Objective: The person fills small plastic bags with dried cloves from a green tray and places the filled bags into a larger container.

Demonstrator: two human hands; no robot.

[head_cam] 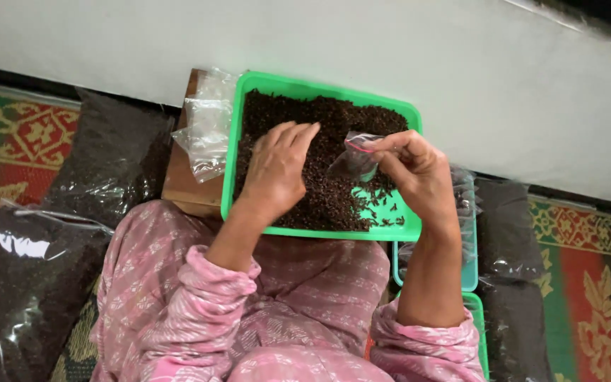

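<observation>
Home floor workspace, patterned woven mat [588, 283], white wall [319, 42], green tray [249, 141] resting on lap

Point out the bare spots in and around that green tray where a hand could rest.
Inside the green tray, only the near right corner shows bare green, below the right hand holding a small clear bag. The dark spice heap and left hand crowd the rest. Empty bags cover the wooden block.

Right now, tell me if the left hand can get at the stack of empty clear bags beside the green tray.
Probably yes. The left hand rests on the dark spice in the green tray, close to the clear bags lying just past the tray's left rim, with nothing between them.
</observation>
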